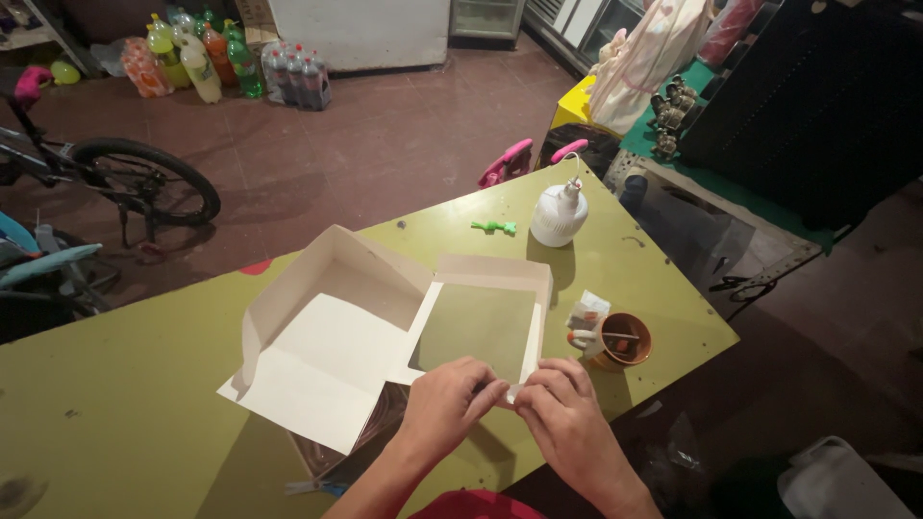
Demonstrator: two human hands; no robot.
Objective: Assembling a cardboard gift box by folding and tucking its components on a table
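Nearest to the camera, the left hand (444,399) and the right hand (567,415) meet at the near edge of the white cardboard box (385,332), which lies opened flat on the olive-green worktop (125,384). The grip of each hand is pressed together: the fingertips pinch the thin near border of the box's window lid (478,330), close to its corner. Whether a small piece of tape sits between the fingers, I cannot tell.

The box looks light and thin. I judge that it bends easily, so the folded edges and corners are the better places to hold; the transparent window is probably soft and marks easily.

Just right of the box stand a small brown cup (623,339) and a little white packet (586,315), touching each other. Beyond the box, near the far end of the worktop, lie a small green object (494,227) and a white glue bottle (560,213). Far behind the box, on the floor, are a bicycle (135,183) and several soft-drink bottles (231,62).
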